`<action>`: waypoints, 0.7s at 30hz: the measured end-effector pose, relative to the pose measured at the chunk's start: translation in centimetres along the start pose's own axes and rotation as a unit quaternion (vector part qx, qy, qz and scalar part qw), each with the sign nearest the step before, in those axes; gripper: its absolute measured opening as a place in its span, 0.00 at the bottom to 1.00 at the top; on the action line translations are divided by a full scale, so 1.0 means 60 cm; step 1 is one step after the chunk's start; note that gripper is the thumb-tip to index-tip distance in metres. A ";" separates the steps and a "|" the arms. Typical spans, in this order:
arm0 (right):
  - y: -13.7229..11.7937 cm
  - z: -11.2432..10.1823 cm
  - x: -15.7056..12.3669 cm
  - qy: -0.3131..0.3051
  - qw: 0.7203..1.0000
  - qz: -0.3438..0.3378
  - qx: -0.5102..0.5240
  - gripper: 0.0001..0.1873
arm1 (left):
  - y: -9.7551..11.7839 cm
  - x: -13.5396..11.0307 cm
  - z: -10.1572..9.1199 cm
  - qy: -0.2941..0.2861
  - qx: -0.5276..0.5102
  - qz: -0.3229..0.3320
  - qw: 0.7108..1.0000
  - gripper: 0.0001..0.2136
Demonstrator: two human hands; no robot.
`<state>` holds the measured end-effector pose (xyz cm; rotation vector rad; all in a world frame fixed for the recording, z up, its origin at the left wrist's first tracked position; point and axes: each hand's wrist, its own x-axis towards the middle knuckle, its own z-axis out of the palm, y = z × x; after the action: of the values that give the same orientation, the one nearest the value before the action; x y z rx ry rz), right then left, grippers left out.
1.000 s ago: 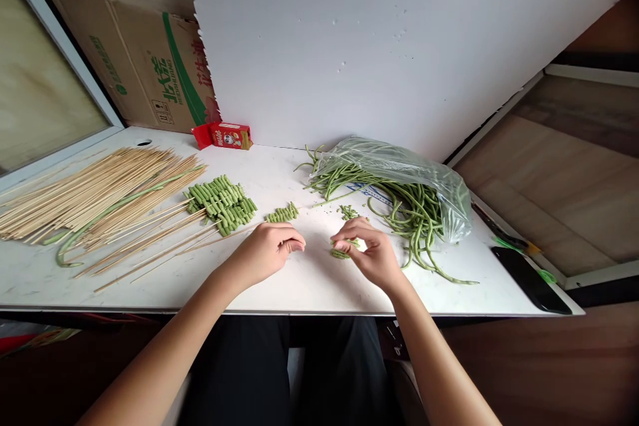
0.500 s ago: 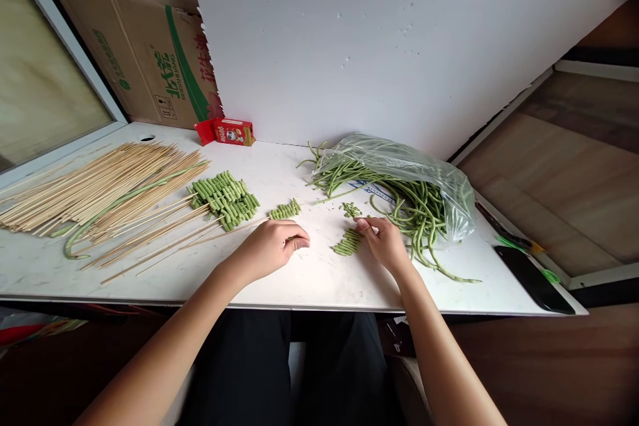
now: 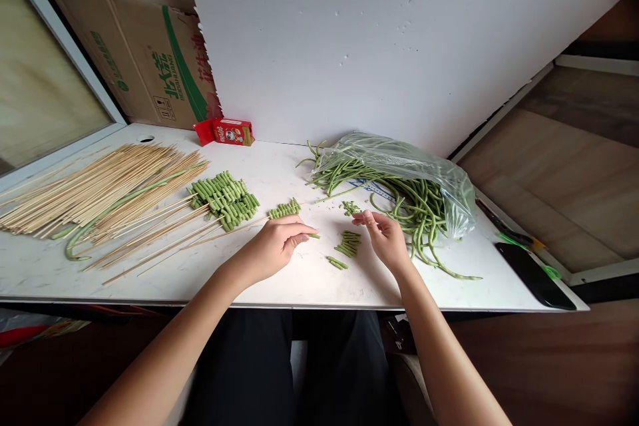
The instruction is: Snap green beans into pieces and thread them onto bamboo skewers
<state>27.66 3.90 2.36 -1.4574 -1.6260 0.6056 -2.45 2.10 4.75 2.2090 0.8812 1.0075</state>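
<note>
My left hand (image 3: 279, 244) is closed in a pinch above the white table, with a short cut piece of green bean (image 3: 313, 235) poking out past its fingertips. My right hand (image 3: 383, 237) has thumb and forefinger drawn together; what lies between them, if anything, is too small to name. Between the hands a row of cut bean pieces (image 3: 348, 243) lies on the tabletop, and a few more pieces (image 3: 337, 263) lie just in front of it. Beyond the left hand is a skewer threaded with bean pieces (image 3: 284, 209). Further left, filled bean skewers (image 3: 224, 200) are stacked.
Bare bamboo skewers (image 3: 114, 186) are spread at the left, a long bean (image 3: 124, 198) across them. Long green beans (image 3: 419, 203) spill from a clear plastic bag (image 3: 399, 156). Bean tips (image 3: 351, 208) form a small heap. A red box (image 3: 233, 132) and a black phone (image 3: 535, 275) also lie here.
A bean piece now shows in my left fingertips. A few pieces lie apart from the row, toward me. My right hand has shifted slightly and its thumb has lifted.
</note>
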 end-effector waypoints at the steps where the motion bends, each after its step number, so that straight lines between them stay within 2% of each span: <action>1: -0.011 0.003 -0.004 -0.015 1.000 -0.002 0.013 0.28 | 0.000 -0.001 0.002 -0.007 0.008 -0.003 1.000 0.14; 5: -0.057 0.026 -0.027 -0.117 0.990 -0.059 0.052 0.18 | -0.002 -0.002 0.015 -0.002 0.011 0.007 1.000 0.16; 7: -0.072 0.035 -0.037 -0.152 0.982 -0.099 0.052 0.18 | -0.004 -0.001 0.023 0.005 0.001 0.009 1.000 0.17; 11: -0.084 0.032 -0.044 -0.139 0.981 -0.130 -0.032 0.16 | -0.013 0.001 0.029 0.037 0.010 -0.022 0.999 0.18; 13: -0.087 0.022 -0.046 -0.181 0.971 -0.130 -0.090 0.17 | -0.018 0.001 0.027 0.055 0.023 -0.038 0.998 0.16; 16: -0.096 0.015 -0.054 -0.275 0.939 -0.110 -0.172 0.15 | -0.021 0.001 0.021 0.045 0.024 -0.051 0.997 0.13; 21: -0.111 0.014 -0.071 -0.284 0.921 -0.049 -0.263 0.04 | -0.012 0.001 0.018 0.002 0.019 -0.048 0.999 0.12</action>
<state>23.13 -1.41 6.16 -1.6522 -2.4478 0.5943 -1.80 2.39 3.66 2.1751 1.0061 0.9571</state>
